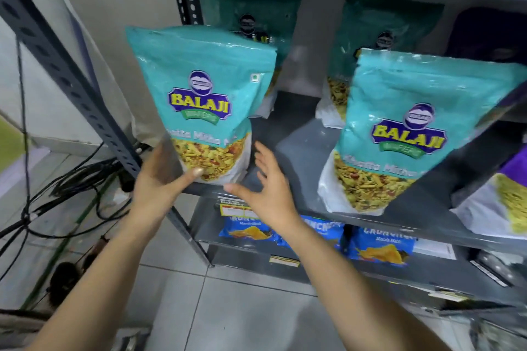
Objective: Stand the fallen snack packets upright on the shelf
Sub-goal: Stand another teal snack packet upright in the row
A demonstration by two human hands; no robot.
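A teal Balaji snack packet [204, 100] stands upright at the left front of the grey metal shelf [288, 134]. My left hand [162, 177] touches its lower left side, thumb against the bottom front. My right hand [268, 182] hovers open just right of the packet's base, fingers spread, holding nothing. A second teal packet [405, 128] stands upright to the right. Two more teal packets [251, 11] [382, 31] stand behind them in shadow.
A purple-topped packet [502, 196] sits at the far right edge. Blue chip packets [379, 245] lie on the lower shelf. A perforated metal upright [74, 77] rises at the left, with black cables [57, 194] on the tiled floor beside it.
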